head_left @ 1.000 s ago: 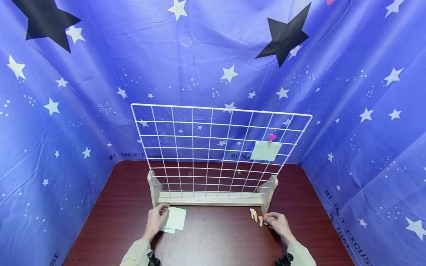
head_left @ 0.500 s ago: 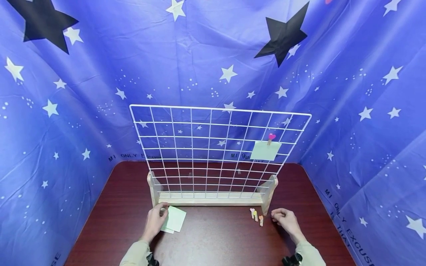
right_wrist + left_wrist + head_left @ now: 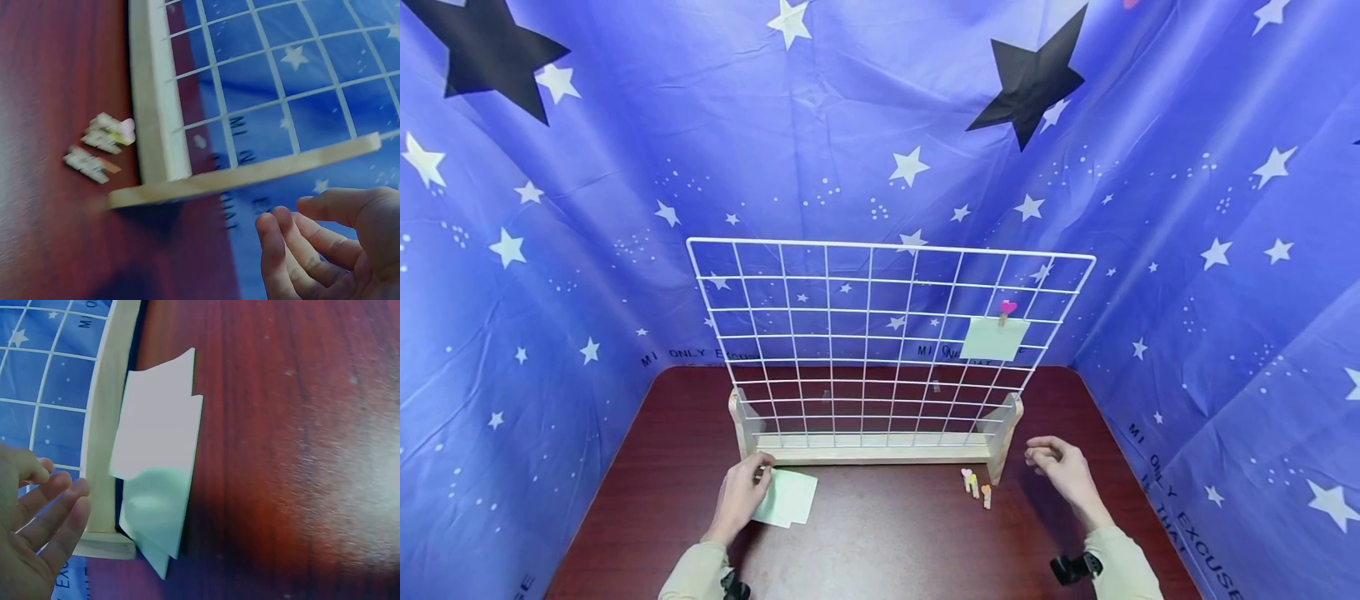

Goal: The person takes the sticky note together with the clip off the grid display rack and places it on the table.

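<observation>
Starry curtains (image 3: 850, 100) hang behind; left grip (image 3: 741, 497) partly hides green notes (image 3: 790, 498); clothespins (image 3: 86, 164) blur near right grip (image 3: 1066, 473); both slack, empty.

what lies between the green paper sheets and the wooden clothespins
Only bare tabletop lies between the green paper sheets and the wooden clothespins, as the head view shows.
</observation>
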Demonstrator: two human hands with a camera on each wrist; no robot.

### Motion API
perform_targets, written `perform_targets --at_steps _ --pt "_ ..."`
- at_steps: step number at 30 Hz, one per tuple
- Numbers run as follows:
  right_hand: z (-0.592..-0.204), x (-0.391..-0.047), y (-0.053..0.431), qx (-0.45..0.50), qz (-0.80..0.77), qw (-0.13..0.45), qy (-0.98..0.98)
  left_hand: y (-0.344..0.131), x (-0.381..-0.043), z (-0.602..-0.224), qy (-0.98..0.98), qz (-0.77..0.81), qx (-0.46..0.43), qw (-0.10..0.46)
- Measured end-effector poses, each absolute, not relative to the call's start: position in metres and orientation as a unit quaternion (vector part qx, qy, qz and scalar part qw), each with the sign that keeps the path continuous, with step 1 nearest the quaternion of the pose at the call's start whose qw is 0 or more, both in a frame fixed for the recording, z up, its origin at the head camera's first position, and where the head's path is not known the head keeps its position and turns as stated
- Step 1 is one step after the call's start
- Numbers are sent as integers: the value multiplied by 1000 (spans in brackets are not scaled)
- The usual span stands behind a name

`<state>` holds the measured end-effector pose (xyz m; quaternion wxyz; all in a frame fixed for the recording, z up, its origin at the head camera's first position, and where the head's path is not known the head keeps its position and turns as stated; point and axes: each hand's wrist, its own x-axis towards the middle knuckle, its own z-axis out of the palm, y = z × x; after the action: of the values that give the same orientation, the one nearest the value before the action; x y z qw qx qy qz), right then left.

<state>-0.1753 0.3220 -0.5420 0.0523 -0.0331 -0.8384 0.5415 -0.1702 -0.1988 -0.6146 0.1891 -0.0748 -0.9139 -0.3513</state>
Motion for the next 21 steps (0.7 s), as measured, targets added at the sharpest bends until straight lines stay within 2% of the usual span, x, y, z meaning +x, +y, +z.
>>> perform_targets --at_steps 7,15,21 --pt "-510 -188 308 11 544 76 -836 -189 -180 -607 -896 -389 -98 188" --pt "-474 -196 295 33 461 156 -873 -170 -188 -594 -876 -414 -132 211" --pt "-447 -200 288 67 460 192 -864 -158 -192 -584 -853 -434 -175 230"
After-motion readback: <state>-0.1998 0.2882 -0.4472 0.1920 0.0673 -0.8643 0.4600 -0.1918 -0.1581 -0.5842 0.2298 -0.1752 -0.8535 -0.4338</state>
